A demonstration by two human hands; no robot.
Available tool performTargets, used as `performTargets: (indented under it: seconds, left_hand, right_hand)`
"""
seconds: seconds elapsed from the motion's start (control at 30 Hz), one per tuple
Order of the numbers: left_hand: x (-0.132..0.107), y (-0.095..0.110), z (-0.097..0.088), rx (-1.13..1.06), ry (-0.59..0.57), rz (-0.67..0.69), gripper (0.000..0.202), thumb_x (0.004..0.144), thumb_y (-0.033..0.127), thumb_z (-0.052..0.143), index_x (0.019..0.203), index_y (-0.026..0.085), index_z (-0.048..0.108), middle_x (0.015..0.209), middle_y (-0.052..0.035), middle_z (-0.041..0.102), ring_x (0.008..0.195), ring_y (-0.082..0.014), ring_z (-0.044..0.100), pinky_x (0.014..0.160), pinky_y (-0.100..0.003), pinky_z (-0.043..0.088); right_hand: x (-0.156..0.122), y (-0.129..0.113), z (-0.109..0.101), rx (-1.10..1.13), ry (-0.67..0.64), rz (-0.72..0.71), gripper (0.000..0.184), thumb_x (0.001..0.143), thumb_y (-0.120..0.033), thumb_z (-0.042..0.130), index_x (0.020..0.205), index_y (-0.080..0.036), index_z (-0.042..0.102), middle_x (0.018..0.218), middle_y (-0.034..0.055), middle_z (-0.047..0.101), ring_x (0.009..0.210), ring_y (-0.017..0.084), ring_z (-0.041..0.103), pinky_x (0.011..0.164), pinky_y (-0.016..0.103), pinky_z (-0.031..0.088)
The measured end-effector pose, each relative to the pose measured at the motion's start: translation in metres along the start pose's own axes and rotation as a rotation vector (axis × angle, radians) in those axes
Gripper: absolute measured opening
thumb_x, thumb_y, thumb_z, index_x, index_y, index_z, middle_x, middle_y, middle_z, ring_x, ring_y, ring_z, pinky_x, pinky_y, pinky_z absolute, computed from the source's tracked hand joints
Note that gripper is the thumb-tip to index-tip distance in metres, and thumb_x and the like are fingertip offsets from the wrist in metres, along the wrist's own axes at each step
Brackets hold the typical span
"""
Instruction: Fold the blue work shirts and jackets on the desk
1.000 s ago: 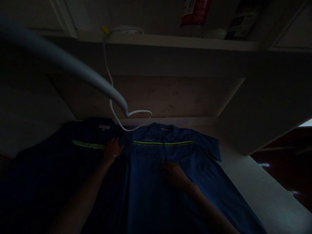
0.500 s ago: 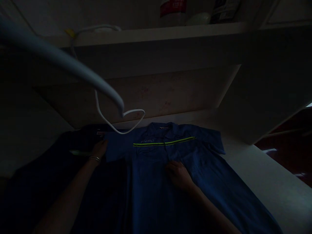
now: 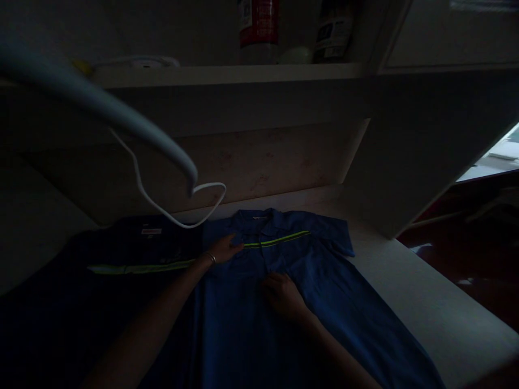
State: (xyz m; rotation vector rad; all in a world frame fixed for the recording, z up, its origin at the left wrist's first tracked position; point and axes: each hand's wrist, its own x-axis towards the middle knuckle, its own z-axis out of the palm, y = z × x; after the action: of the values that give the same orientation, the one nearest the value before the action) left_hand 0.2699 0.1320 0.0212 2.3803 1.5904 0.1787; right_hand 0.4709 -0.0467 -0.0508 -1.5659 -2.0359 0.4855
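Note:
A blue short-sleeved work shirt (image 3: 239,319) lies spread face up, its collar at the back and a yellow-green stripe across the chest. My left hand (image 3: 225,249), with a bracelet at the wrist, rests on the shirt's left chest by the stripe, fingers stretched and apart. Lower on the front, near the button line, my right hand (image 3: 284,294) is closed with its curled fingers on the cloth. To the left lies a darker navy garment (image 3: 81,308) with a pale yellow-green stripe and a label at its neck, partly hidden under my left forearm.
A white cable (image 3: 140,186) hangs in a loop beside a pale curved lamp arm (image 3: 154,135), both above the garments. Overhead runs a shelf (image 3: 227,75) carrying a red-labelled bottle (image 3: 259,24) and a dark bottle (image 3: 333,35). A cabinet side panel (image 3: 401,146) stands at the right.
My left hand has moved right, from the shirt's sleeve at the left onto its chest, and its fingers have spread. My right hand stays on the shirt front. The view has shifted slightly.

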Motion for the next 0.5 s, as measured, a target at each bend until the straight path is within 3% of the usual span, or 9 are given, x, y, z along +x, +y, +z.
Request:
performTargets:
  seconds: [0.1,0.2,0.27,0.37,0.43,0.5]
  left_hand:
    - [0.002,-0.005,0.019,0.048,0.062,0.010,0.055,0.095,0.047,0.036,0.134,0.013,0.055,0.125,-0.0133,0.067,0.114,-0.0220,0.063,0.098,-0.032,0.045]
    - [-0.006,-0.020,0.037,0.124,0.110,0.027,0.057,0.094,0.045,0.038,0.138,0.011,0.051,0.148,-0.0172,0.047,0.139,-0.0311,0.040,0.117,-0.048,0.024]
    - [-0.011,-0.030,0.049,0.166,0.097,0.037,0.057,0.095,0.046,0.036,0.141,0.014,0.050,0.153,-0.0144,0.042,0.143,-0.0314,0.034,0.119,-0.053,0.016]
    - [-0.012,-0.041,0.065,0.241,0.071,0.033,0.061,0.097,0.049,0.027,0.147,0.017,0.041,0.157,-0.0100,0.036,0.145,-0.0274,0.031,0.119,-0.053,0.016]
    - [-0.010,-0.046,0.071,0.282,0.057,0.036,0.062,0.097,0.050,0.024,0.148,0.019,0.039,0.158,-0.0084,0.034,0.145,-0.0261,0.031,0.119,-0.053,0.017]
    - [-0.007,-0.049,0.074,0.296,0.053,0.049,0.061,0.097,0.050,0.023,0.147,0.021,0.041,0.158,-0.0078,0.033,0.146,-0.0257,0.030,0.119,-0.054,0.017]
  right_hand:
    - [0.001,0.002,-0.002,0.001,-0.001,0.001,0.018,0.096,-0.020,0.051,0.095,-0.024,0.069,0.095,-0.0013,0.066,0.089,0.013,0.061,0.083,0.028,0.035]
    - [0.001,-0.001,-0.004,0.020,-0.010,0.005,0.018,0.095,-0.021,0.051,0.093,-0.024,0.069,0.093,-0.0008,0.067,0.087,0.013,0.061,0.082,0.028,0.035]
    - [0.002,-0.004,-0.004,0.068,-0.003,0.017,0.019,0.094,-0.020,0.052,0.091,-0.023,0.069,0.093,-0.0002,0.068,0.088,0.014,0.062,0.084,0.029,0.036]
    - [0.004,-0.001,-0.006,0.320,-0.020,0.052,0.016,0.090,-0.024,0.055,0.086,-0.022,0.071,0.092,0.0011,0.069,0.087,0.015,0.062,0.081,0.028,0.041]
    - [0.008,0.016,-0.018,0.566,0.008,0.177,0.019,0.088,-0.033,0.056,0.090,-0.021,0.071,0.088,0.0019,0.069,0.080,0.015,0.062,0.073,0.027,0.044]
    - [0.010,0.048,-0.044,0.697,0.180,0.375,0.030,0.086,-0.042,0.056,0.099,-0.019,0.070,0.086,0.0031,0.069,0.075,0.017,0.062,0.067,0.027,0.046]
